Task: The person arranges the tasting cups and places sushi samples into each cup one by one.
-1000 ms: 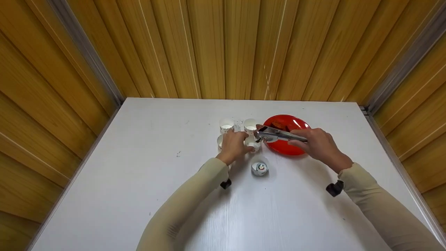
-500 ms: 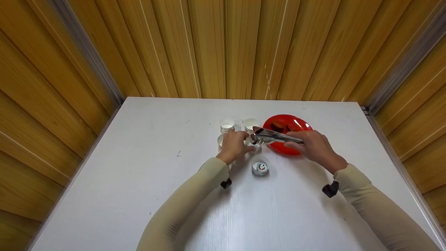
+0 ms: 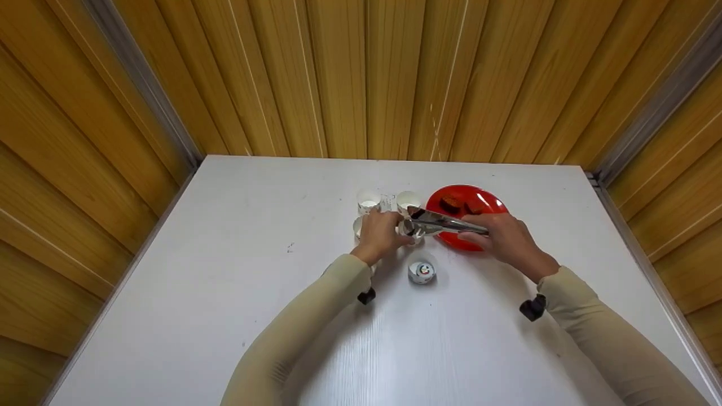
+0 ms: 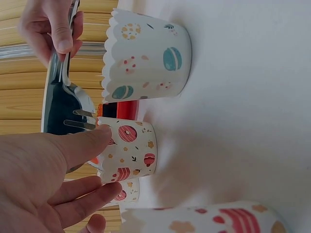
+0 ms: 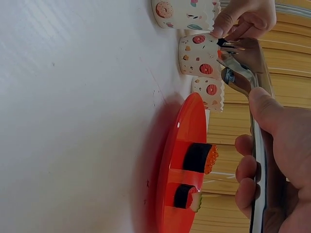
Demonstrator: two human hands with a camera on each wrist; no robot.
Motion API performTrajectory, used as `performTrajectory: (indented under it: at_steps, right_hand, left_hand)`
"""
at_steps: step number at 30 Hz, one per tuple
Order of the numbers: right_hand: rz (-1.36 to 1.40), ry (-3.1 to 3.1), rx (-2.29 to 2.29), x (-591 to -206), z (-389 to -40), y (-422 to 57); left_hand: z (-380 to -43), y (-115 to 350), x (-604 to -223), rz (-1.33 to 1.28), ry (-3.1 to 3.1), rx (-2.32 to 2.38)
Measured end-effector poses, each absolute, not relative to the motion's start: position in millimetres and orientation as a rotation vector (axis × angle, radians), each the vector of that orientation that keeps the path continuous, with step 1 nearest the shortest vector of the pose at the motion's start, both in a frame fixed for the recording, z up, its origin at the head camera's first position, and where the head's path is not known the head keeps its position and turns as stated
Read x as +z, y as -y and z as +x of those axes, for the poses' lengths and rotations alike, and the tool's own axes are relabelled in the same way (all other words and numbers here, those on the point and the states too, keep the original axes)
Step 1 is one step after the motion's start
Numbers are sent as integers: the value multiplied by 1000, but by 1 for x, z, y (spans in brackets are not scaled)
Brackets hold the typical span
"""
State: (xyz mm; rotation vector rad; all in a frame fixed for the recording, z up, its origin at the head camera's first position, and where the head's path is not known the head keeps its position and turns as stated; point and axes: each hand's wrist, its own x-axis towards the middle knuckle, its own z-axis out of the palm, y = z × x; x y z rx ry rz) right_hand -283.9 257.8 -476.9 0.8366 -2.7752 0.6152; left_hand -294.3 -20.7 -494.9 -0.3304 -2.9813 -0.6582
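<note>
My left hand [image 3: 378,234] holds a white paper baking cup [image 4: 129,145] printed with red donuts, its thumb on one side and fingers on the other. My right hand [image 3: 510,242] grips metal serving tongs [image 3: 445,224], one side of them pronged like a fork. The tong tips sit right at the rim of that cup. Bits of black and orange, like a sushi roll [image 5: 220,54], show at the tips, mostly hidden by prongs and cup. Beneath the right hand lies a red plate [image 3: 445,239] bearing two sushi pieces, one topped with orange roe [image 5: 210,159].
Other paper cups stand close by: a back left cup [image 3: 369,201], a back right cup [image 3: 408,200] and one partly behind the left hand. A nearer cup [image 3: 422,272] stands toward me. Wood-patterned panels [image 3: 389,79] rise behind the white table [image 3: 254,254].
My right hand has moved left and slightly toward me, bringing the tong tips over the held cup. More of the sushi on the plate now shows. The left hand stays put.
</note>
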Motion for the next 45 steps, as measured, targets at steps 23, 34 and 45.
performTrajectory:
  at_steps: [23,34,45]
  right_hand:
    - [771,2840,666,-475,-287,-265]
    - [758,2843,639,-474,-284,-268]
    - [698,2910,593,-464,-283,-270]
  left_hand:
    - [-296,19,-492,-343,2966,-676]
    - [-294,19,-492,-337,2974,-623]
    - [-291,25,-486,-355,2990,-683]
